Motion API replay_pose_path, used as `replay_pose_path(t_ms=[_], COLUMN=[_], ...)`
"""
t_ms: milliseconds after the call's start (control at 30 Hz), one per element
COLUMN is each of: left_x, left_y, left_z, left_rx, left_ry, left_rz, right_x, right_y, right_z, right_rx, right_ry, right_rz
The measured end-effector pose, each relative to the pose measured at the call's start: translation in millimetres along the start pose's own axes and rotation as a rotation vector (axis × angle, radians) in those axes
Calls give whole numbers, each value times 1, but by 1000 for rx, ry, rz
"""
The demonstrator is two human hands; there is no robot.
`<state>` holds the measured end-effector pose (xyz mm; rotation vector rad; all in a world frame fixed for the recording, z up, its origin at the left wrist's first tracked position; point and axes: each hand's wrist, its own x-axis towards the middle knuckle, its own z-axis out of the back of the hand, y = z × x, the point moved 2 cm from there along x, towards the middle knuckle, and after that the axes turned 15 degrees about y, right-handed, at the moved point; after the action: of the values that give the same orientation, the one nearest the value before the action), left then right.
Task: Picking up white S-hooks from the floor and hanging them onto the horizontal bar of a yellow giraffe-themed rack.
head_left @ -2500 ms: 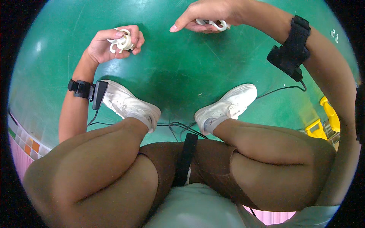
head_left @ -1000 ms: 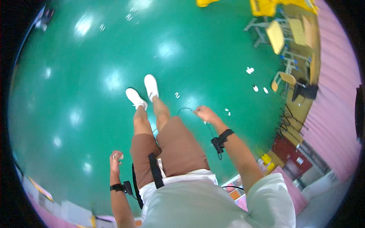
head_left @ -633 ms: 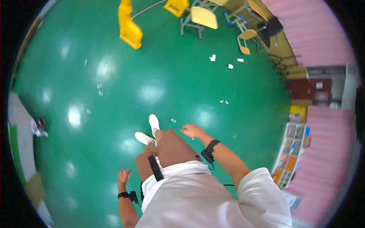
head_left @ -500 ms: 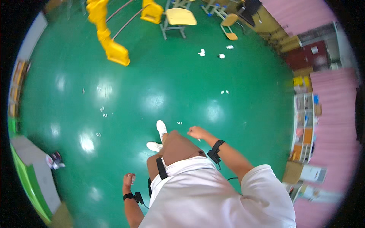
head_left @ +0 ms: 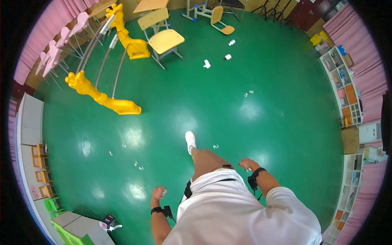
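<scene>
My left hand (head_left: 158, 193) hangs low beside my hip, its fingers curled round something small and white. Ahead of my right hip, my right hand (head_left: 248, 164) is closed too, and a bit of white shows beneath its fingers. What either white piece is, I cannot make out. On the green floor, a white S-shaped piece (head_left: 215, 146) lies ahead of my right hand. Two similar S-shaped pieces (head_left: 248, 93) lie farther off, and several more S-shaped pieces (head_left: 139, 165) are scattered to the left.
A yellow plastic rack (head_left: 120, 107) with metal bars stands front left, beside a wooden chair (head_left: 166, 41). Three white objects (head_left: 207, 64) lie on the far floor. White shelves (head_left: 341, 81) line the right wall. A grey cabinet (head_left: 75, 222) stands near left, a roll and dark box (head_left: 109, 222) on it.
I have stepped forward and the view has turned, bringing the yellow rack and pink chairs further in. Both hands have swung with my walk and remain closed.
</scene>
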<state>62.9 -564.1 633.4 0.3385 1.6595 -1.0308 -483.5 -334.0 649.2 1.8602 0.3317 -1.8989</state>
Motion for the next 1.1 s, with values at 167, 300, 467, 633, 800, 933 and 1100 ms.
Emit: replay_pose_path(t_ms=[167,300,467,633,800,933,1100], left_x=[31,52,88,130,188,215,276], left_y=[-77,-148,-203,-266,-300,-365,-454], left_z=[22,49,97,124,167,214,295], left_rx=[-37,-90,-203,-207,-292,-401,-272], left_ry=[-15,-46,-121,-139,-116,-137,-223], left_rz=[53,146,48,75,110,149,-50], right_x=[35,48,1,4,30,32,3], right_y=[37,122,280,377,443,477,579], right_z=[92,212,356,445,512,583,682], right_rx=[29,-130,-292,-235,-375,-582,-362], right_ry=[-47,-400,-433,-378,-396,-494,-620], right_rz=[21,123,123,194,213,144,155])
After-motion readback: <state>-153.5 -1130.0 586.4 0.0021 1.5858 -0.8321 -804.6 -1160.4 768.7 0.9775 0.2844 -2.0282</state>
